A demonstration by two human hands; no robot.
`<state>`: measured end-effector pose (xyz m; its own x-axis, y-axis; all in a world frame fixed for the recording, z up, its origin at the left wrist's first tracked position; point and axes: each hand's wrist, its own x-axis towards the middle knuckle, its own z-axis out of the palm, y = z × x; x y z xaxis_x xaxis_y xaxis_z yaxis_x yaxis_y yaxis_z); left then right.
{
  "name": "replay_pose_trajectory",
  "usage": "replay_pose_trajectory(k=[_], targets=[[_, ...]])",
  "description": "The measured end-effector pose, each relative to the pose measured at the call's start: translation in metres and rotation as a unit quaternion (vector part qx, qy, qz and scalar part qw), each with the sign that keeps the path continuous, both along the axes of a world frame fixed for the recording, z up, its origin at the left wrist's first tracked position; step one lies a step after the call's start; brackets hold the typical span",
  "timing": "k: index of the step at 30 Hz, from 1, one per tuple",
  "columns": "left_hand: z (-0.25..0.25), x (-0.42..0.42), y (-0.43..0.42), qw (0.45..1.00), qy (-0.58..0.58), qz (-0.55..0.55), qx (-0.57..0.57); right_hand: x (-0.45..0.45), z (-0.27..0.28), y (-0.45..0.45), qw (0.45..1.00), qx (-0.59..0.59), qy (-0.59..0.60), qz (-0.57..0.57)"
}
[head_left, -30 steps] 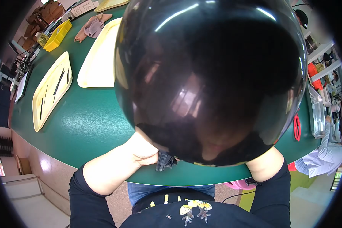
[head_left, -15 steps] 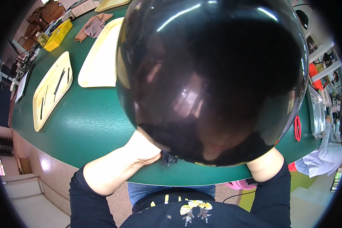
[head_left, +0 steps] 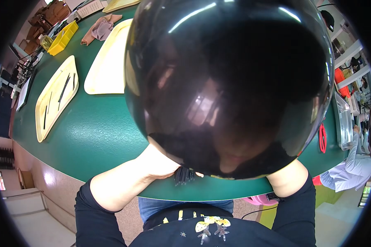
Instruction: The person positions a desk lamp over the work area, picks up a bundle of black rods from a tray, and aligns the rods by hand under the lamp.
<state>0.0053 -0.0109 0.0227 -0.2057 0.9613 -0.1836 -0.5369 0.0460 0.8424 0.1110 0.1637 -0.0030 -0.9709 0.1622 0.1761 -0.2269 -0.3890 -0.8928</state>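
A large glossy black dome (head_left: 235, 82) fills the middle of the view and covers most of both hands. From under its lower left edge comes my left hand (head_left: 163, 162), closed around a bundle of thin black wire-like strips (head_left: 184, 176) whose ends stick out toward me. One fingertip shows just right of the bundle; the other fingers are hidden. Of my right arm only the wrist (head_left: 290, 179) shows at the dome's lower right edge. The fingers there are out of sight, so what they hold cannot be told.
On the green table (head_left: 99, 127), a cream tray (head_left: 45, 117) holds several black strips. A white tray (head_left: 105, 70), cloths (head_left: 102, 29) and a yellow bin (head_left: 63, 38) lie farther back. At right are a red-handled tool (head_left: 322, 138), a clear tray (head_left: 344, 123) and another person's sleeve (head_left: 352, 158).
The bundle of black strips shows more fully below the dome, and a fingertip has appeared beside it. My left hand has shifted slightly right; my right wrist has hardly moved.
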Motion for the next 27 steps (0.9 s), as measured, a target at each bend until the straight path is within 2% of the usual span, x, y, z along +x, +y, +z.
replay_pose_trajectory(k=[1, 2, 5, 9, 12, 15, 27], targets=[[0.001, 0.000, 0.000, 1.000, 0.010, -0.011, -0.019, 0.006, -0.001, 0.003, 1.000, 0.001, 0.000, -0.001], [-0.002, 0.004, 0.000, 0.999, -0.031, 0.019, -0.018, 0.005, -0.001, 0.000, 1.000, 0.003, 0.000, -0.001], [-0.018, 0.001, 0.003, 0.998, -0.018, 0.057, 0.021, 0.001, -0.001, 0.003, 1.000, 0.008, 0.001, -0.002], [-0.016, -0.004, 0.000, 0.996, -0.003, 0.087, 0.012, 0.003, -0.003, 0.003, 1.000, 0.014, 0.003, 0.001], [-0.010, 0.001, 0.000, 0.990, -0.039, 0.126, -0.055, -0.015, -0.001, -0.006, 1.000, 0.019, 0.005, 0.003], [-0.024, -0.002, -0.004, 0.990, -0.069, 0.122, -0.033, 0.003, -0.003, 0.000, 1.000, 0.024, 0.006, 0.003], [-0.026, 0.000, 0.000, 0.981, -0.169, 0.092, 0.032, 0.008, -0.005, 0.003, 0.999, 0.044, 0.011, 0.007]])
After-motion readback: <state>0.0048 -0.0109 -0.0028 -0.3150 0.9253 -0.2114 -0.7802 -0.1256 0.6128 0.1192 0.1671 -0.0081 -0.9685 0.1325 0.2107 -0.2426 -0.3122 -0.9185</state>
